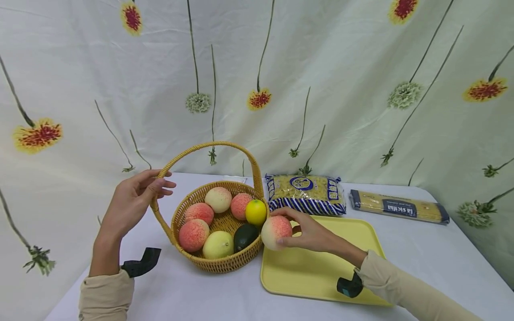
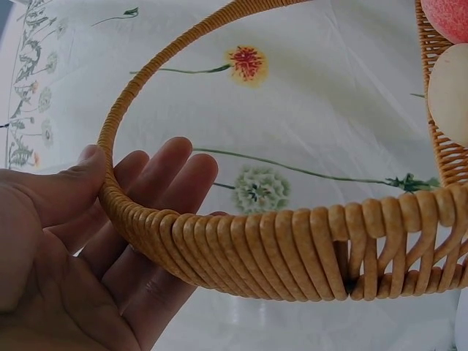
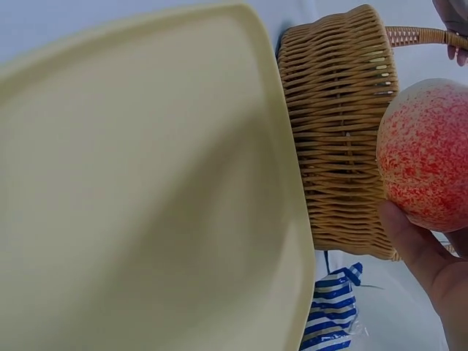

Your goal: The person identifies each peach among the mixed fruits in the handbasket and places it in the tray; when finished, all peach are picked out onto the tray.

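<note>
A round wicker basket point(image 1: 217, 266) with a tall handle point(image 1: 210, 144) stands in the middle of the table. Inside it lie several peaches point(image 1: 194, 235), a yellow lemon point(image 1: 256, 211), a pale yellow-green round fruit point(image 1: 218, 244) and a dark green avocado point(image 1: 246, 237). My left hand point(image 1: 130, 203) holds the handle's left side between thumb and fingers point(image 2: 172, 172). In my right hand point(image 1: 307, 232) a red-and-cream peach point(image 1: 276, 232) is gripped, just off the basket's right rim and above the yellow tray's point(image 1: 313, 272) left edge. The right wrist view shows the thumb point(image 3: 413, 245) against this peach point(image 3: 428, 157).
A bag of pasta point(image 1: 307, 194) with blue-and-white stripes lies behind the tray. To its right is a flat pack of spaghetti point(image 1: 399, 207). A flowered cloth point(image 1: 341, 89) hangs behind the white-covered table point(image 1: 192, 294).
</note>
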Demonstrator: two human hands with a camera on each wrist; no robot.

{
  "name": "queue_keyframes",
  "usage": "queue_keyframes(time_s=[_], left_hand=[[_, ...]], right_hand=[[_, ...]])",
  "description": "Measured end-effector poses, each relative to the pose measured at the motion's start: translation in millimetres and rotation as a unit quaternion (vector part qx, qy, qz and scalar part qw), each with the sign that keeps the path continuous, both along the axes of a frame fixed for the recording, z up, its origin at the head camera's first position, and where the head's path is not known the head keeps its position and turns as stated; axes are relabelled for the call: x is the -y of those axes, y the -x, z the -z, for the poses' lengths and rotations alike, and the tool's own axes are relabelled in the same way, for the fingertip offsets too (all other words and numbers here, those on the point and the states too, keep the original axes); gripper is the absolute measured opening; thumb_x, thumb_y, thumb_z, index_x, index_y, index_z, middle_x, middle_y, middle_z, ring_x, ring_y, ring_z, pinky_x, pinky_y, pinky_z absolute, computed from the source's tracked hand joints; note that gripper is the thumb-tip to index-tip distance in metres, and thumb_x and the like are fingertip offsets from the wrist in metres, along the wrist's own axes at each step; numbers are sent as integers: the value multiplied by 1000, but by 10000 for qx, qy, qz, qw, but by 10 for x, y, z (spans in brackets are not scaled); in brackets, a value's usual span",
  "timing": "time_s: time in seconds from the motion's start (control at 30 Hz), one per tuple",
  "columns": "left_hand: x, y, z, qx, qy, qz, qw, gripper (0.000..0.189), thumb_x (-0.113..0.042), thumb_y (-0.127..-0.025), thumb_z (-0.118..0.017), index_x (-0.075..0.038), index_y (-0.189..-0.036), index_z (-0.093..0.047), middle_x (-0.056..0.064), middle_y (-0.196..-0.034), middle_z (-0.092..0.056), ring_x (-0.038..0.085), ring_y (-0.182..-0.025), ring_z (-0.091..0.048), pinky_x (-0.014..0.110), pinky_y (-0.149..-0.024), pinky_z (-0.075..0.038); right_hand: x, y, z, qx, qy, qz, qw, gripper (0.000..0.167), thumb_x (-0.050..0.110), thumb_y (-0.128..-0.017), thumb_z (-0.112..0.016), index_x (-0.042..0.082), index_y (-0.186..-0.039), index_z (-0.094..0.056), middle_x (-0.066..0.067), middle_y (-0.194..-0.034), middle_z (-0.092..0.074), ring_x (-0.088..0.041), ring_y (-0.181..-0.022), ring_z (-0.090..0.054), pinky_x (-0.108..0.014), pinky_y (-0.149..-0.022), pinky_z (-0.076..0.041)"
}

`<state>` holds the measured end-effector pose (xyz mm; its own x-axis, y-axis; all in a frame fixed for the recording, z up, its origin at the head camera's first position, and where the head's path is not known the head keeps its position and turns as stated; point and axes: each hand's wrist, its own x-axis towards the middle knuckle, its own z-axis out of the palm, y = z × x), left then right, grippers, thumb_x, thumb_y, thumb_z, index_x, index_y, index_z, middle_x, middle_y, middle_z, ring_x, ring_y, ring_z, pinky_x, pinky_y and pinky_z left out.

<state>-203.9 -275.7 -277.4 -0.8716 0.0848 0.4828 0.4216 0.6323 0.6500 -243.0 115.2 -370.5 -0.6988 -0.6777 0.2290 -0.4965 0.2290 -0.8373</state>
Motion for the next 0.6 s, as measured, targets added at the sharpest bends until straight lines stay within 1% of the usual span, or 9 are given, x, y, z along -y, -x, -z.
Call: queue_keyframes(time_s=[0.17, 0.27, 0.5, 0.6], left_hand=[[-8, 0, -2, -11, -25, 36, 10000, 28, -17, -99, -52, -4, -124, -59, 8, -102, -71, -2, -82, -66, 15, -69, -55], [-9, -1, -5, -6, -32, 47, 10000, 28, -17, -99, -52, -4, -123, -59, 7, -101, -71, -1, -82, -66, 16, -69, -55], [-8, -3, -9, 33, 15, 2, 10000, 29, -17, -100, -52, -3, -124, -58, 15, -104, -70, -2, -82, -66, 15, -69, -55], [-3, -4, -8, 45, 43, -32, 10000, 30, -18, -100, -51, -2, -124, -58, 16, -104, -70, -2, -82, -65, 15, -68, -54]], right_hand=[[-27, 19, 33, 76, 31, 38, 10000, 54, 19, -85, -73, 13, -133, -49, -3, -130, -52, -24, -115, -52, -34, -85, -55], [-46, 35, 51, 154, 49, 40, 9999, 53, 18, -85, -73, 15, -133, -49, -3, -131, -51, -25, -114, -52, -36, -86, -55], [-75, 83, 88, 453, 109, 4, 9989, 52, 16, -86, -72, 11, -133, -49, -8, -131, -50, -26, -114, -51, -37, -87, -54], [-84, 103, 106, 487, 84, -4, 9988, 53, 16, -86, -71, 9, -133, -48, -10, -131, -49, -27, -113, -50, -39, -87, -54]])
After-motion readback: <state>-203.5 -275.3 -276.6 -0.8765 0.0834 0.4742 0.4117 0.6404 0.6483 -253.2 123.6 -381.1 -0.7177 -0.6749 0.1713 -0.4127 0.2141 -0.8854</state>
